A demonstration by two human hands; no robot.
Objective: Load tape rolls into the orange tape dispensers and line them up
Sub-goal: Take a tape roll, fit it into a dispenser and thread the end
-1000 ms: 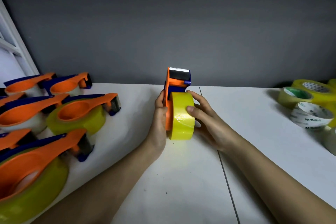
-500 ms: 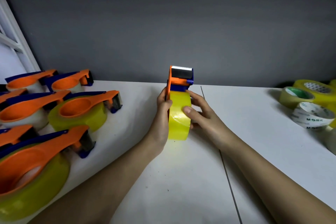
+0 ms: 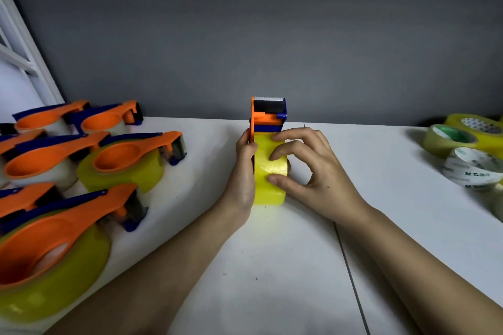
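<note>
Two hands work mid-worktop: our left hand (image 3: 245,171) grips the upright orange plastic tape dispenser (image 3: 268,114), our right hand's (image 3: 315,174) fingers (image 3: 283,151) pinch its yellow tape roll (image 3: 269,174).

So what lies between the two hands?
In the head view, the yellow tape roll in its orange dispenser, between the left hand and right hand.

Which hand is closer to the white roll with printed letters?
Right. The right hand is at the yellow roll, on the side toward the white roll; the left hand grips the dispenser beyond.
</note>
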